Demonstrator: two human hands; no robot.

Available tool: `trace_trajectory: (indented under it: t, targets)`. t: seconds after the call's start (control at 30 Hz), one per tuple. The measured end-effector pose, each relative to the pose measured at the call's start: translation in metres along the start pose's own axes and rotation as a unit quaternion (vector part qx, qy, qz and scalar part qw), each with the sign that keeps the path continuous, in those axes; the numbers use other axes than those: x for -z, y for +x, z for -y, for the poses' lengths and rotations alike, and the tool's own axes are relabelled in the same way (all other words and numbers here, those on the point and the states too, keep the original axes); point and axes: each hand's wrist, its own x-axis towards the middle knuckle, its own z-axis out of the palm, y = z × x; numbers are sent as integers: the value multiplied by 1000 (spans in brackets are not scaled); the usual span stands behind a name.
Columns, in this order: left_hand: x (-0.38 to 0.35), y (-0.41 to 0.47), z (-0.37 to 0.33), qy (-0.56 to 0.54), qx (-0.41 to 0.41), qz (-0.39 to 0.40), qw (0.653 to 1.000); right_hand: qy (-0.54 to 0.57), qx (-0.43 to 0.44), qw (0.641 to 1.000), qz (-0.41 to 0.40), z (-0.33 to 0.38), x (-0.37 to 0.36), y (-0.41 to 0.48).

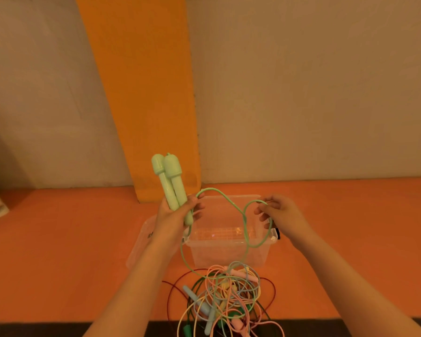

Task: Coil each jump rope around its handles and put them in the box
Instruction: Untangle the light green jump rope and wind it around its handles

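My left hand (178, 212) grips the two mint green handles (169, 181) of a jump rope, held side by side and pointing up. Their green cord (245, 224) loops across to my right hand (277, 211), which pinches a bend of it above the box. The cord then hangs down into the pile. The clear plastic box (229, 249) stands open on the orange table under both hands. Nothing shows inside it apart from the hanging cord.
A tangled pile of jump ropes (226, 297) in pink, blue, yellow, green and dark red lies at the table's front edge. The box's clear lid (137, 249) leans beside it on the left. An orange pillar (146, 93) rises behind the table.
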Motion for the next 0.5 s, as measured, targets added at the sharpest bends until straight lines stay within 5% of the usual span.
trace_trajectory:
  t: [0.3,0.5]
  targets:
    - [-1,-2,-2,104,-59,-1,993,65,35,997,-15,15,-3,-3]
    - [23,8,-11,88,-97,-114,985,19,35,994,-101,0,17,9]
